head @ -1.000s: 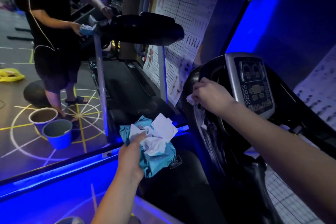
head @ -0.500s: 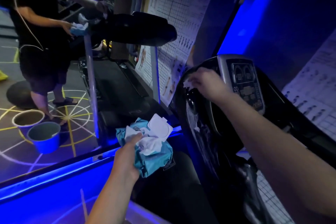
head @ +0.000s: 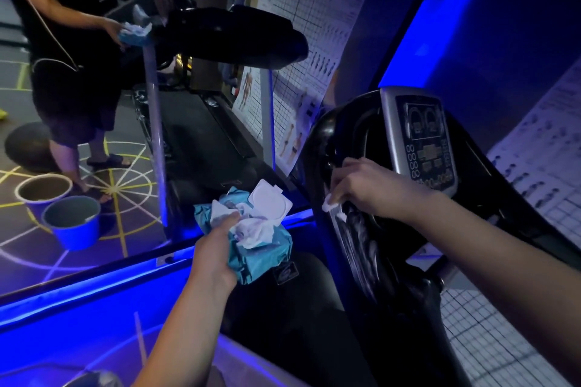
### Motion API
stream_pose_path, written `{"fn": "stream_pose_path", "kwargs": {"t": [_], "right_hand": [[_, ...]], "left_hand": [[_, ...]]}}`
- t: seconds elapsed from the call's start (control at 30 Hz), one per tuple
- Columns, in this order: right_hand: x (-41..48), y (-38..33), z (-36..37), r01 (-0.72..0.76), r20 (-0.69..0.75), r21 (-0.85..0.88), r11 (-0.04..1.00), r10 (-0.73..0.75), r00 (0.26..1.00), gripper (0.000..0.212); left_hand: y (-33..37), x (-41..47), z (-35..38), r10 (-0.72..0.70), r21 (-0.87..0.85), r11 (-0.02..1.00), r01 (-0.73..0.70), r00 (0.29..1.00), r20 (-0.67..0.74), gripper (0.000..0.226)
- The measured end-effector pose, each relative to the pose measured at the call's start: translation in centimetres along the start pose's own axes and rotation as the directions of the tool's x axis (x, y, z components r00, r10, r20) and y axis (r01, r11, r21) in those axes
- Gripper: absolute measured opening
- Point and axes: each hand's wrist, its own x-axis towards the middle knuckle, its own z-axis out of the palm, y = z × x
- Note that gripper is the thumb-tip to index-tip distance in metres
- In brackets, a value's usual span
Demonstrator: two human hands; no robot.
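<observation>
1. Your right fingers (head: 339, 186) are curled close together, pinching a small white wipe (head: 328, 205) that peeks out just below their tips. Your right hand (head: 371, 188) presses it against the glossy black console housing (head: 342, 135).
2. Pale smears show on that housing just below those fingers. The grey control panel (head: 423, 148) sits to their right, apart from them.
3. Your left hand (head: 213, 256) wraps the teal wipe packet (head: 264, 261), with the thumb (head: 231, 219) pressed on top (the other fingers are hidden underneath).
4. That packet looks crumpled. Its white flip lid (head: 272, 203) stands open beyond your thumb, and a loose sheet (head: 254, 232) bunches out just beside it.
</observation>
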Motion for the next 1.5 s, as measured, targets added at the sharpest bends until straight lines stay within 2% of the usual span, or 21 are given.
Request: {"fn": "stream_pose_path", "kwargs": {"t": [0.07,0.1,0.17,0.23,0.27,0.37,0.43,0.5,0.63,0.8,0.9,0.97,1.0,1.07,1.1,1.2,1.33,1.5], "right_hand": [[-0.2,-0.6,-1.0,-0.075,-0.009,0.164,0.984,0.077,0.997,0.029],[0.0,-0.8,-1.5,-0.133,-0.074,0.267,0.955,0.157,0.985,0.028],[0.8,-0.6,-2.5,-0.208,-0.265,0.401,0.892,0.330,0.906,0.027],[2.0,0.2,-2.3,-0.267,-0.398,0.406,0.874,0.433,0.809,0.022],[2.6,0.5,-2.0,-0.286,-0.406,0.387,0.877,0.440,0.801,0.021],[3.4,0.4,0.4,-0.296,-0.293,0.193,0.936,0.343,0.893,0.020],[3.0,-0.5,1.5,-0.259,-0.211,0.040,0.965,0.262,0.942,0.022],[2.0,-1.6,1.4,-0.205,-0.128,-0.027,0.978,0.200,0.971,0.021],[-0.2,-2.2,1.5,-0.162,-0.052,-0.051,0.986,0.159,0.986,0.029],[-2.9,-2.8,1.6,-0.151,-0.021,0.047,0.987,0.152,0.988,0.039],[-3.3,-2.7,0.0,-0.209,0.077,0.170,0.963,0.199,0.977,0.031],[-3.2,-1.7,-1.8,-0.284,-0.041,0.389,0.877,0.324,0.945,0.026],[-3.1,-1.1,-2.4,-0.303,-0.138,0.497,0.813,0.419,0.898,0.025],[-2.4,-0.1,-2.6,-0.327,-0.288,0.546,0.772,0.539,0.791,0.020],[-2.0,0.1,-2.1,-0.348,-0.320,0.507,0.788,0.547,0.773,0.018],[-1.5,-0.5,0.9,-0.304,-0.358,0.410,0.860,0.459,0.813,0.017],[-3.4,-1.4,2.7,-0.294,-0.444,0.430,0.853,0.484,0.754,0.017],[-6.1,-2.9,3.0,-0.296,-0.316,0.420,0.858,0.443,0.839,0.031]], "left_hand": [[-0.3,0.1,-0.1,0.000,-0.005,1.000,0.000,1.000,0.000,0.038],[-0.5,0.1,-0.1,0.003,-0.009,1.000,-0.003,1.000,0.003,0.040],[-0.8,-0.1,0.0,0.006,-0.017,1.000,-0.006,1.000,0.006,0.040],[-0.8,-0.4,0.2,0.010,-0.018,1.000,-0.010,1.000,0.008,0.035],[-0.8,-0.6,0.4,0.013,-0.023,1.000,-0.013,1.000,0.009,0.033],[-1.0,-0.6,0.5,0.016,-0.009,1.000,-0.016,1.000,0.004,0.035],[-1.0,-0.5,0.4,0.019,0.001,1.000,-0.019,1.000,-0.002,0.036],[-1.0,-0.6,0.4,0.025,0.000,1.000,-0.025,1.000,-0.004,0.035],[-0.9,-0.9,0.5,0.026,-0.021,0.999,-0.026,1.000,0.000,0.030],[-1.1,-2.0,0.6,0.001,-0.043,0.999,0.000,1.000,0.015,0.023],[-1.2,-2.3,0.4,0.003,-0.038,0.999,-0.003,1.000,0.011,0.024],[-1.4,-2.4,0.3,0.005,-0.040,0.999,-0.005,1.000,0.010,0.023],[-1.4,-2.5,0.3,0.006,-0.039,0.999,-0.006,1.000,0.010,0.024],[-1.6,-2.5,0.3,0.016,-0.032,0.999,-0.016,1.000,-0.005,0.028],[-1.9,-2.4,0.3,0.023,-0.027,0.999,-0.023,1.000,-0.012,0.030],[-2.5,-2.6,0.7,0.026,-0.017,1.000,-0.026,1.000,-0.008,0.029],[-3.1,-2.8,0.7,0.054,0.017,0.998,-0.053,0.998,-0.036,0.034],[-3.7,-3.6,1.0,0.071,-0.014,0.997,-0.072,0.996,-0.056,0.034]]}}
